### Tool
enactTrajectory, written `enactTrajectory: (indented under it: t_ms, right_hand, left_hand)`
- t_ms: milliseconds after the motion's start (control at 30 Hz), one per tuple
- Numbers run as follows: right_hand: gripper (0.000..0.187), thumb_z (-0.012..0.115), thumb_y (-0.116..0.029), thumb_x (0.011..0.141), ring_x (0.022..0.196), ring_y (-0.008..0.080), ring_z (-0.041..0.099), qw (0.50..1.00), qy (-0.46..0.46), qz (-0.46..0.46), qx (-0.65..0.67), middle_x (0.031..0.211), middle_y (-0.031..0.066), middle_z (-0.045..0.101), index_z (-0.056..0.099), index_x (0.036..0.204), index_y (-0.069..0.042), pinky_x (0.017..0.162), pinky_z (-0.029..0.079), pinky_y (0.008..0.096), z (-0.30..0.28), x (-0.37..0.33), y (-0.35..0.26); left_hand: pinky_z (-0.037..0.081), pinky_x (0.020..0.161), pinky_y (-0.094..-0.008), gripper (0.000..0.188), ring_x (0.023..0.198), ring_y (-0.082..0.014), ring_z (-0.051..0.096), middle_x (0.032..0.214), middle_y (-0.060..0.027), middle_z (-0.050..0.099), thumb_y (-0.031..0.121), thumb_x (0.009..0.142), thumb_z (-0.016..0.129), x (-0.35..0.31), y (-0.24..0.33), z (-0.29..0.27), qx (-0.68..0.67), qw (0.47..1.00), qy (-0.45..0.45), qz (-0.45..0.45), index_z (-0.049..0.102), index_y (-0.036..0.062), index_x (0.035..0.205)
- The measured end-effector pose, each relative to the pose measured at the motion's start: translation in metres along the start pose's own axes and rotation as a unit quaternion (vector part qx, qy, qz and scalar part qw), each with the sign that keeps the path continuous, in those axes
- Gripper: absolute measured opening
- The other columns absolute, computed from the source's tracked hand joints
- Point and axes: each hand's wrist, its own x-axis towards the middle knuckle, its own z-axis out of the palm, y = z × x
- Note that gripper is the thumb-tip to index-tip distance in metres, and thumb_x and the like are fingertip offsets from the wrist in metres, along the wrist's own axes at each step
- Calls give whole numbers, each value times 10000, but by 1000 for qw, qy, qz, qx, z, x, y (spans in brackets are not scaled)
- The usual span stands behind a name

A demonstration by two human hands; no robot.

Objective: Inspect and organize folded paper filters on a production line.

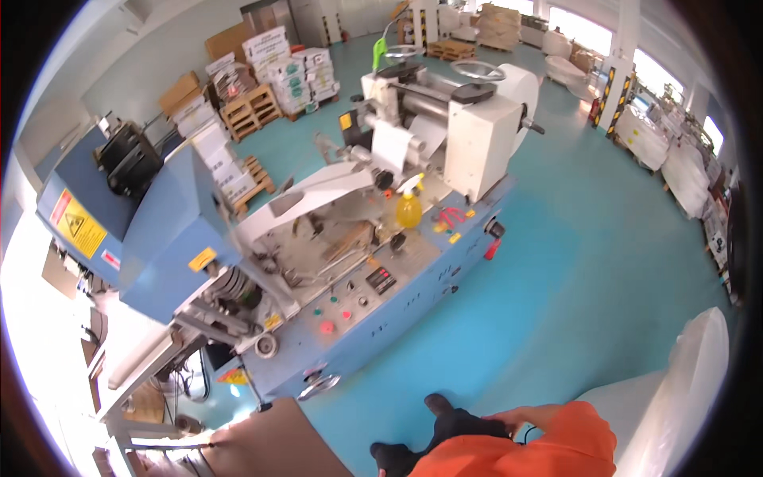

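The work at the blue machine [358, 342] looks to be at a pause, or not yet begun by hand: nothing on it is being touched. The machine stands in front of the person, with a strip of floor between. The right hand [509, 416] is down by the dark trousers [469, 426], well apart from the machine; its fingers are partly hidden, so whether they are closed on anything cannot be told. The left hand cannot be made out.

As for what is done, a white sheet [393, 149] already lies over the rollers at the machine's far end, so loading seems at least partly finished. What is left is harder to judge: whether the machine is running does not show. The yellow spray bottle [408, 211] stands on the machine's top, and a red-handled tool [451, 216] lies near its edge, so tidying up seems undone. The red button [327, 327] on the machine's near side is untouched.
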Motion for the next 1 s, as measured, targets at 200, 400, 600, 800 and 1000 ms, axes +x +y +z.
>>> enactTrajectory:
  t_ms: [200, 400, 600, 800, 1000]
  right_hand:
    - [745, 443, -706, 892, 1343, 291, 405, 980, 93, 8, -177, 1504, 86, 356, 431, 1417, -179, 1058, 376, 514, 69, 51, -54]
    - [705, 481, -680, 896, 1239, 301, 502, 894, 151, -55, -419, 1383, 118, 489, 532, 1305, -108, 999, 437, 496, 293, 135, -215]
    - [691, 519, -654, 901, 1135, 310, 599, 869, 192, -165, -424, 1263, 151, 623, 632, 1193, -38, 940, 498, 478, 548, 145, -289]
    - [353, 680, -278, 908, 922, 345, 619, 519, 256, -698, -422, 968, 187, 636, 568, 1089, 5, 840, 497, 426, 819, 53, -427]
    - [333, 671, -174, 900, 954, 332, 562, 309, 366, -830, -284, 1055, 184, 585, 559, 1143, 24, 850, 468, 425, 931, -11, -514]
  left_hand:
    - [346, 1055, -564, 1103, 1294, -319, 452, 1379, -176, 484, 743, 642, 733, -90, -69, -35, -199, 975, 12, -101, 366, 39, 1407]
    - [530, 794, -357, 693, 904, -216, 648, 970, -132, 678, 574, 717, 794, -109, -141, -165, -241, 938, 231, -95, 627, -3, 1062]
    - [544, 801, -362, 329, 859, -231, 691, 907, -142, 711, 316, 868, 692, -87, -180, -380, -238, 886, 389, 80, 660, 9, 980]
    - [462, 851, -425, 346, 941, -331, 540, 1022, -158, 575, 146, 830, 709, -81, -106, -673, -68, 802, 522, 284, 557, 7, 1107]
    - [377, 1053, -450, 526, 1261, -405, 442, 1366, -204, 464, 70, 793, 699, -57, 51, -868, 64, 719, 551, 420, 524, 62, 1289]
